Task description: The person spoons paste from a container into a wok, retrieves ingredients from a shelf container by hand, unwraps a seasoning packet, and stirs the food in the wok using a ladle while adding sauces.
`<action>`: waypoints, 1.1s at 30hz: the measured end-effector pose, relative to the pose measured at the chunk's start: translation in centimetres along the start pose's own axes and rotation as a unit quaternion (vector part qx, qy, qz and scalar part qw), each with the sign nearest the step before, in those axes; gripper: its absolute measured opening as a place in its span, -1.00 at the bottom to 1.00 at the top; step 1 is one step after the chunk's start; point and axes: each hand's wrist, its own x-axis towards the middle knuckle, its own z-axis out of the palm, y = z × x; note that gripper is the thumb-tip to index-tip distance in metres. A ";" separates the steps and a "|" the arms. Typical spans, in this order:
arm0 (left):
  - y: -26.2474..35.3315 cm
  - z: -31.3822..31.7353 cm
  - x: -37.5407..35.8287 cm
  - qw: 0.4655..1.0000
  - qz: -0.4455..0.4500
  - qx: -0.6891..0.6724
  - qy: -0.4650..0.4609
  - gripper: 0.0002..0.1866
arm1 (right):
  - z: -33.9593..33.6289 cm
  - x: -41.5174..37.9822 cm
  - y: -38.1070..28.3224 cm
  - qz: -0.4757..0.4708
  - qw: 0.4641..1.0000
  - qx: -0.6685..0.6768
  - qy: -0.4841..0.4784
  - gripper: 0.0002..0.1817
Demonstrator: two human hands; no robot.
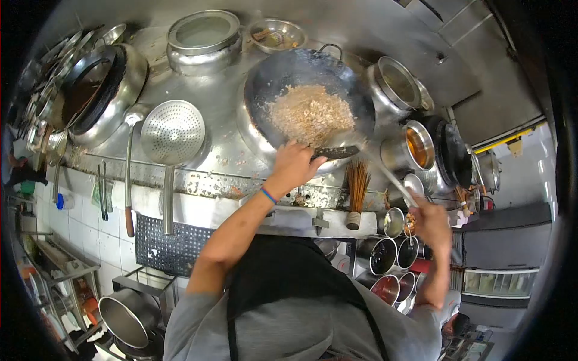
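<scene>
My left hand (294, 162) is closed at the near rim of a large wok (265, 78). A dark, flat piece (335, 152), perhaps a folded cloth, sticks out beside my fingers at that rim. In the wok lies a heap of fried rice (313, 114), light brown with small bits in it. My right hand (430, 225) is wrapped round the end of a long-handled ladle (388, 171). The ladle's bowl end, smeared by motion, is at the near right side of the rice.
A perforated skimmer (173, 132) and another ladle (129, 162) lie left of the wok. Lidded pot (203, 42) and metal bowl (277, 36) stand behind. A bamboo brush (357, 186) stands at the front edge. Sauce pots (383, 256) and a pot of orange liquid (416, 147) are at right.
</scene>
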 end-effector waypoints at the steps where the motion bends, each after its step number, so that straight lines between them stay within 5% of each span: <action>1: 0.1 0.4 0.1 0.999 0.015 0.014 0.026 -0.55 | 2.5 0.9 -1.4 0.039 0.999 -0.009 -0.035 -0.41; 6: 1.7 0.8 -1.4 0.998 0.013 0.001 0.069 -0.60 | 12.1 3.4 -4.4 0.034 0.996 0.080 0.017 -0.44; 10: 5.7 -3.5 -2.9 0.997 0.020 -0.027 0.062 -0.67 | 6.5 -1.6 -1.1 -0.049 0.992 0.117 -0.013 -0.44; 16: 6.6 -4.7 -1.5 0.998 0.020 -0.018 0.064 -0.68 | 8.8 1.7 -4.5 0.031 0.998 0.050 -0.016 -0.40; 21: 4.8 -2.2 -10.2 1.000 0.013 0.001 0.021 -0.68 | 16.5 4.2 -6.7 0.058 0.988 0.092 0.105 -0.43; 25: 4.6 -4.6 -6.6 0.998 0.042 -0.011 0.042 -0.67 | 14.5 3.7 -5.8 0.070 0.977 0.184 0.087 -0.50; 33: 0.1 0.6 -0.9 0.996 0.044 0.001 0.081 -0.69 | 0.8 0.3 -0.3 0.073 0.983 -0.095 0.142 -0.48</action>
